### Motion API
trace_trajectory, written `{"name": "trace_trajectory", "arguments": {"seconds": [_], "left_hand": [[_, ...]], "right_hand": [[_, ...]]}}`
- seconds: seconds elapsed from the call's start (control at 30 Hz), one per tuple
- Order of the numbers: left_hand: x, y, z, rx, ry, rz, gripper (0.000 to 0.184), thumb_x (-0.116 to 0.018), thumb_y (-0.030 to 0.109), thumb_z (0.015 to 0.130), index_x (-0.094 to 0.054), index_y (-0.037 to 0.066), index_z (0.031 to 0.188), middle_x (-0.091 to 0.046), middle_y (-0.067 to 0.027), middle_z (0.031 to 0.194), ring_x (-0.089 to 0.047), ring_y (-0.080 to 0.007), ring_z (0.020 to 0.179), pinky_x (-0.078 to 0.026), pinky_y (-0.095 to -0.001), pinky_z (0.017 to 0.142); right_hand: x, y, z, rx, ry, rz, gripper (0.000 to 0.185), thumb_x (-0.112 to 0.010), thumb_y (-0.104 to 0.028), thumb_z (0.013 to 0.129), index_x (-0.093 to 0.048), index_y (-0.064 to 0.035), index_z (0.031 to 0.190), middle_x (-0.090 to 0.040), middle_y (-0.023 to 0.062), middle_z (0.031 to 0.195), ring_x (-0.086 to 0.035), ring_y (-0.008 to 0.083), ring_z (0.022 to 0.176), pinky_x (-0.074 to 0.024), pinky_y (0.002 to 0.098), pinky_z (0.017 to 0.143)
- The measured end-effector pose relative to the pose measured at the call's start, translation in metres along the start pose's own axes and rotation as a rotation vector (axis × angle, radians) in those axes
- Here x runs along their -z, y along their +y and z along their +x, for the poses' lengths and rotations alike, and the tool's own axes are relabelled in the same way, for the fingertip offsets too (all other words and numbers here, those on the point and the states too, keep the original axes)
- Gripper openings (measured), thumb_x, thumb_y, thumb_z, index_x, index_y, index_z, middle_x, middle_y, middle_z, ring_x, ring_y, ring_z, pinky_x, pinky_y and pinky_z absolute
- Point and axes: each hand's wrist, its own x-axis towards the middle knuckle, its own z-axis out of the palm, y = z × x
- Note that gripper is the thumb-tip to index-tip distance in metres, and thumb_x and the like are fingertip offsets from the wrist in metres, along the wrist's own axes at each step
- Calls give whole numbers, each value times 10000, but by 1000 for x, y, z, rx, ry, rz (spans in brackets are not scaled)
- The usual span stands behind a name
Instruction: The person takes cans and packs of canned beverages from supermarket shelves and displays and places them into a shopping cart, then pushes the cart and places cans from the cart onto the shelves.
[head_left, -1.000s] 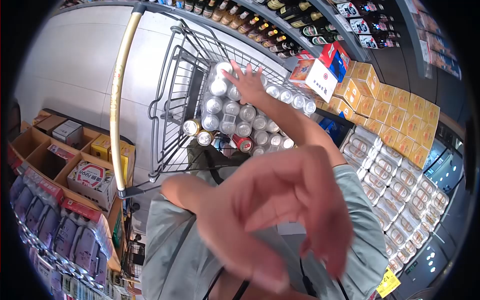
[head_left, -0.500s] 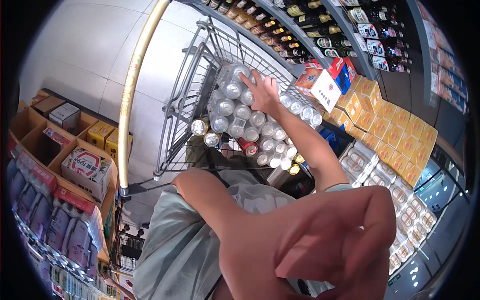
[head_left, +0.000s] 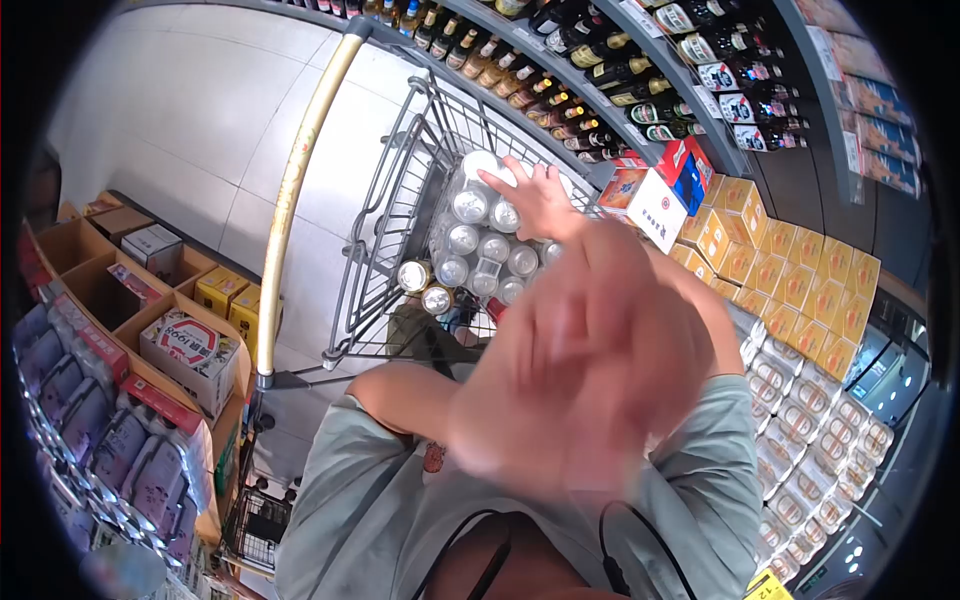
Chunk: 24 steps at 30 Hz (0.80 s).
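Note:
Low in the cart sits a plastic-wrapped pack of silver-topped cans [head_left: 463,238]. Over its upper part lies my right hand [head_left: 543,203], fingers spread, at the tops of the cans with nothing gripped. Close to the camera, my left hand [head_left: 590,370] is large and smeared by motion; its fingers cannot be made out clearly. It hides part of my right forearm and the pack's lower right part. Two loose gold-rimmed cans [head_left: 425,286] stand by the pack's lower left corner.
The metal cart [head_left: 375,240] has a pale yellow handle [head_left: 300,180]. Bottle shelves [head_left: 620,95] curve along the top. Yellow boxes [head_left: 790,265] and wrapped can packs [head_left: 810,430] are stacked right. A divided carton display [head_left: 125,330] stands left, above bottles in purple wrapping [head_left: 140,470].
My left hand has moved up and left since half a second ago and now covers more of the cans. My right hand stays over the pack. The view has shifted.

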Motion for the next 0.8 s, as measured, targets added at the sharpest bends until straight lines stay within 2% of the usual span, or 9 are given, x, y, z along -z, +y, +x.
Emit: {"name": "trace_trajectory", "arguments": {"seconds": [0.1, 0.13, 0.2, 0.3, 0.4, 0.5, 0.6, 0.7, 0.8], "left_hand": [[24, 3, -3, 165, 428, 287, 41, -584, 159, 980, -559, 129, 991, -590, 18, 1006, -539, -158, 973, -435, -305, 828], [27, -2, -7, 184, 411, 294, 41, -584, 159, 980, -559, 129, 991, -590, 18, 1006, -539, -158, 973, -435, -305, 828], [32, -19, -16, 169, 637, 389, 27, -591, 156, 979, -579, 136, 965, -603, 14, 1037, -549, -146, 1011, -435, -309, 911], [35, -51, -35, 195, 576, 408, 31, -599, 160, 976, -578, 138, 970, -599, 20, 1048, -548, -131, 1016, -437, -298, 935], [26, -90, -51, 276, 551, 441, 71, -612, 136, 947, -541, 137, 948, -576, 26, 1016, -543, -129, 991, -446, -302, 910], [25, -137, -74, 383, 508, 461, 125, -619, 104, 903, -503, 135, 938, -547, 24, 972, -524, -127, 955, -433, -299, 909], [44, -186, -108, 468, 473, 483, 206, -607, 6, 880, -459, 124, 962, -559, -38, 961, -532, -143, 921, -429, -323, 888], [91, -229, -162, 690, 415, 475, 208, -583, -27, 873, -466, 127, 949, -548, -27, 934, -523, -142, 900, -422, -317, 872], [151, -261, -228, 964, 589, 535, 202, -576, -34, 866, -473, 120, 946, -552, -32, 942, -528, -155, 922, -431, -322, 870]], "right_hand": [[-19, 14, -20, -48, 309, 26, 1026, -753, -300, 732, -180, -401, 1577, -288, 143, 1564, -533, 385, 1124, -403, 502, 928], [-6, 17, -53, -14, 471, -11, 950, -678, -313, 770, -184, -401, 1576, -279, 159, 1570, -531, 390, 1123, -405, 477, 905], [26, 34, -84, -32, 360, 82, 967, -689, -297, 747, -197, -396, 1574, -279, 165, 1569, -526, 400, 1131, -403, 478, 916], [48, 50, -149, -93, 258, 241, 1097, -782, -282, 635, -213, -354, 1570, -293, 189, 1541, -534, 439, 1144, -412, 537, 950], [68, 59, -241, -177, 289, 258, 939, -706, -270, 756, -240, -319, 1570, -364, 186, 1474, -563, 433, 1060, -460, 517, 893], [62, 62, -333, -320, 311, 270, 1186, -858, -244, 565, -231, -327, 1568, -370, 176, 1472, -541, 425, 1190, -464, 529, 943], [32, 70, -427, -451, 328, 325, 1196, -857, -220, 538, -246, -321, 1561, -352, 184, 1499, -526, 432, 1226, -471, 522, 945], [-13, 65, -520, -587, 363, 394, 1210, -861, -193, 521, -251, -309, 1560, -341, 190, 1512, -563, 419, 1207, -471, 514, 944], [-51, 49, -595, -719, 295, 485, 1228, -864, -196, 497, -258, -300, 1559, -360, 188, 1492, -589, 421, 1163, -473, 503, 928]]}}
